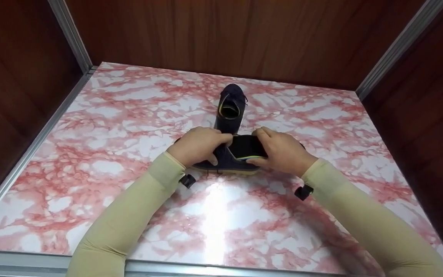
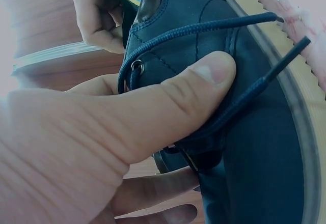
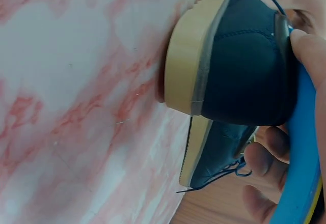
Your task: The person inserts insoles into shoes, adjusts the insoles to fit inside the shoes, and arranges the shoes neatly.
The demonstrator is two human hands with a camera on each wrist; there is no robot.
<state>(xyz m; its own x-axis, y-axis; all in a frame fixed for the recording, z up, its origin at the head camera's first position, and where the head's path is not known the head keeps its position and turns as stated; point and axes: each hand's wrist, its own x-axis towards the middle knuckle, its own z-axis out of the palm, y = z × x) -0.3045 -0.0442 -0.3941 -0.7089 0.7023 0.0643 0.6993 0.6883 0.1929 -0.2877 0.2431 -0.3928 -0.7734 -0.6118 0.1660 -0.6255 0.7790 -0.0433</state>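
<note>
A dark navy lace-up shoe (image 1: 227,163) with a tan sole sits crosswise on the table, toe to the left. My left hand (image 1: 202,147) grips its front part, the thumb (image 2: 193,89) pressing on the side by the loose laces (image 2: 188,29). My right hand (image 1: 285,152) holds an insole (image 1: 246,146), black on top, with a blue underside (image 3: 304,137) and a yellow edge. The front of that insole lies at the shoe's opening, its rear sticking out past the heel (image 3: 244,76). How deep it reaches inside is hidden.
A second navy shoe (image 1: 229,125) stands just behind, toe pointing away, with a yellow-edged lining at its opening. The pink-and-white marbled tabletop (image 1: 137,107) is bounded by brown wood-look panels (image 1: 221,34) and metal rails (image 1: 67,30).
</note>
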